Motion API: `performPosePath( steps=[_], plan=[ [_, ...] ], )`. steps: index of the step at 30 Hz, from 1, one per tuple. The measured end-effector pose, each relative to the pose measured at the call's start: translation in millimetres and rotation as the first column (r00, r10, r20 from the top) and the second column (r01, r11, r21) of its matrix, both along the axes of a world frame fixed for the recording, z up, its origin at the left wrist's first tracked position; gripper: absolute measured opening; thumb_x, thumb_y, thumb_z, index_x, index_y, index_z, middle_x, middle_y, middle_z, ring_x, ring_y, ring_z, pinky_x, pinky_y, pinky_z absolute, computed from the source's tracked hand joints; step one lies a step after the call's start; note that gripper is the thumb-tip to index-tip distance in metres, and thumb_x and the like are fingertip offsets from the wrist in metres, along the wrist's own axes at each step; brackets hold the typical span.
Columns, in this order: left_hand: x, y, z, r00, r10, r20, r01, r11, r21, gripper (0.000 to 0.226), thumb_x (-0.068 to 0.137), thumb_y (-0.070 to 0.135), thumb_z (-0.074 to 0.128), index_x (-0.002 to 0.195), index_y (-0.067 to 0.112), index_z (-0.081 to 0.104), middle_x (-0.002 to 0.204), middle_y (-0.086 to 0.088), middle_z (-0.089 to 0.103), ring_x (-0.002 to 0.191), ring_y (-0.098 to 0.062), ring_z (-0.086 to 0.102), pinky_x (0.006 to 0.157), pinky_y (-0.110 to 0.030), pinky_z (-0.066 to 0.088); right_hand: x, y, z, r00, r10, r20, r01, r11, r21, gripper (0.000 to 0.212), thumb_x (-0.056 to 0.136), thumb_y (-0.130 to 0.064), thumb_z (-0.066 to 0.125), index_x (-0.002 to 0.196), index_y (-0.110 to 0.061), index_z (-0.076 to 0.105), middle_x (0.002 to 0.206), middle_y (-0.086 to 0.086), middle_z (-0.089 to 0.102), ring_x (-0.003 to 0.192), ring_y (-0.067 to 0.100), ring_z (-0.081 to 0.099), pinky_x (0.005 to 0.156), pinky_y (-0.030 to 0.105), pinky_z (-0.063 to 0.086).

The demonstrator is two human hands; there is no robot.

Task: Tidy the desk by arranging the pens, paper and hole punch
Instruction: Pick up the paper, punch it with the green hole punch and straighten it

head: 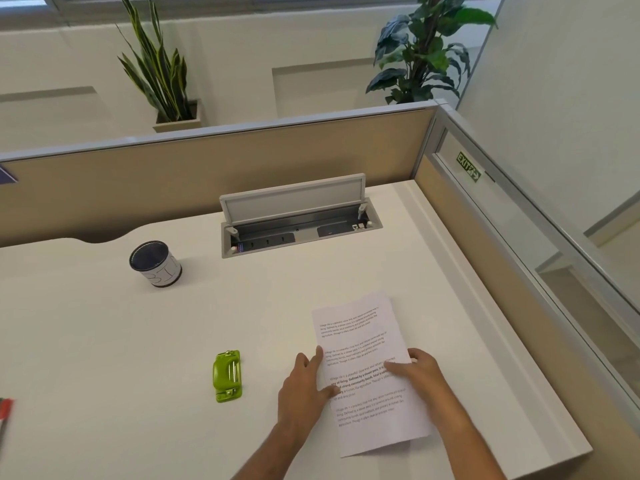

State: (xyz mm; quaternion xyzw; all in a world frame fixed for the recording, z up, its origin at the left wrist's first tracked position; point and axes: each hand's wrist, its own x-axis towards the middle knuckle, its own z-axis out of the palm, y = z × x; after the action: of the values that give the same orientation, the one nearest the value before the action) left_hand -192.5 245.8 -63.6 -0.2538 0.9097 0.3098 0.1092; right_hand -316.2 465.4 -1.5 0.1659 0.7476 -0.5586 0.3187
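A printed sheet of paper (360,327) lies on the white desk (104,341) at the right, slightly curled. My left hand (304,386) grips its left edge, thumb on top of the text. My right hand (420,370) grips its right edge, fingers spread over the sheet. A lime green hole punch (227,375) sits on the desk just left of my left hand, untouched. A cylindrical pen cup (156,264) with a dark mesh inside stands at the back left. At the far left edge, pens (5,415) show only partly, one with a red part.
An open cable box (298,223) with its lid raised is set into the desk at the back middle. Beige partition panels (207,171) wall the back and right sides. Potted plants stand beyond the partition.
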Motion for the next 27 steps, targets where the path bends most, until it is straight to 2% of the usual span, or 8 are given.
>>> performPosePath(
  steps=[2, 5, 10, 14, 17, 22, 25, 27],
  plan=[
    [-2.0, 2.6, 0.2, 0.999, 0.045, -0.01, -0.044, 0.997, 0.061, 0.098, 0.089, 0.055, 0.078, 0.169, 0.034, 0.025, 0.123, 0.009, 0.044, 0.098, -0.012, 0.059, 0.085, -0.027, 0.055, -0.7, 4.0, 4.2, 0.988, 0.125, -0.092, -0.121, 0.991, 0.051, 0.028, 0.085, 0.002, 0.082, 0.109, -0.01, 0.08, 0.101, 0.008, 0.086, 0.093, 0.03, 0.082, 0.093, 0.053, 0.065],
    [-8.0, 4.2, 4.3, 0.972, 0.227, -0.061, -0.208, 0.951, 0.228, 0.101, 0.087, 0.055, 0.082, 0.168, 0.027, 0.029, 0.137, 0.007, 0.048, 0.121, -0.014, 0.06, 0.097, -0.035, 0.058, 2.0, 2.8, 13.3, 0.919, 0.307, -0.249, -0.274, 0.948, 0.16, 0.033, 0.087, -0.003, 0.08, 0.112, -0.024, 0.081, 0.104, -0.01, 0.085, 0.096, 0.012, 0.081, 0.092, 0.043, 0.066],
    [-25.5, -13.5, 30.3, 0.88, 0.461, -0.114, -0.321, 0.755, 0.572, 0.105, 0.076, 0.056, 0.093, 0.161, 0.025, 0.041, 0.139, 0.006, 0.06, 0.119, -0.02, 0.066, 0.098, -0.035, 0.056, 4.8, -0.5, 28.5, 0.912, 0.204, -0.355, -0.25, 0.964, -0.088, 0.034, 0.092, -0.007, 0.083, 0.119, -0.026, 0.077, 0.116, -0.011, 0.084, 0.109, 0.011, 0.079, 0.092, 0.029, 0.064],
    [-34.8, -35.5, 63.9, 0.876, 0.446, -0.183, -0.115, 0.562, 0.819, 0.053, 0.083, 0.041, 0.092, 0.131, 0.026, 0.075, 0.126, 0.001, 0.083, 0.116, -0.019, 0.079, 0.098, -0.033, 0.064, 6.1, -3.4, 42.2, 0.912, 0.126, -0.389, -0.228, 0.947, -0.226, 0.034, 0.094, -0.013, 0.081, 0.125, -0.025, 0.075, 0.121, -0.008, 0.082, 0.113, 0.01, 0.077, 0.088, 0.018, 0.062],
    [-36.9, -41.0, 91.1, 0.847, 0.447, -0.288, -0.04, 0.593, 0.804, 0.028, 0.09, 0.032, 0.088, 0.115, 0.024, 0.084, 0.119, -0.003, 0.085, 0.112, -0.026, 0.081, 0.096, -0.037, 0.067, 5.4, -7.9, 50.6, 0.893, 0.072, -0.445, -0.195, 0.952, -0.237, 0.031, 0.098, -0.009, 0.076, 0.126, -0.022, 0.074, 0.12, -0.007, 0.083, 0.112, 0.012, 0.078, 0.091, 0.023, 0.063],
    [-39.7, -40.2, 130.1, 0.802, 0.385, -0.456, 0.05, 0.718, 0.694, 0.035, 0.081, 0.041, 0.091, 0.114, 0.032, 0.084, 0.114, 0.006, 0.086, 0.104, -0.019, 0.082, 0.086, -0.029, 0.068, 6.6, -13.5, 69.9, 0.819, -0.057, -0.571, -0.11, 0.961, -0.253, 0.028, 0.098, -0.015, 0.077, 0.117, -0.036, 0.076, 0.111, -0.008, 0.083, 0.104, 0.011, 0.078, 0.084, 0.02, 0.063],
    [-41.0, -34.1, 133.8, 0.78, 0.389, -0.491, 0.046, 0.746, 0.664, 0.024, 0.076, 0.035, 0.091, 0.098, 0.034, 0.082, 0.091, 0.011, 0.085, 0.082, -0.005, 0.079, 0.069, -0.02, 0.062, 11.3, -21.5, 69.9, 0.796, -0.126, -0.593, -0.077, 0.949, -0.306, 0.034, 0.095, -0.01, 0.08, 0.108, -0.041, 0.077, 0.107, -0.008, 0.083, 0.098, 0.009, 0.079, 0.079, 0.017, 0.062],
    [-39.9, -27.3, 126.1, 0.782, 0.374, -0.499, 0.051, 0.759, 0.649, 0.023, 0.08, 0.028, 0.089, 0.101, 0.028, 0.08, 0.096, 0.008, 0.084, 0.088, -0.009, 0.079, 0.076, -0.022, 0.062, 15.2, -28.8, 57.5, 0.812, -0.178, -0.555, -0.018, 0.944, -0.33, 0.034, 0.091, 0.0, 0.082, 0.1, -0.033, 0.08, 0.102, -0.006, 0.084, 0.093, 0.011, 0.079, 0.074, 0.017, 0.062]
  ],
)
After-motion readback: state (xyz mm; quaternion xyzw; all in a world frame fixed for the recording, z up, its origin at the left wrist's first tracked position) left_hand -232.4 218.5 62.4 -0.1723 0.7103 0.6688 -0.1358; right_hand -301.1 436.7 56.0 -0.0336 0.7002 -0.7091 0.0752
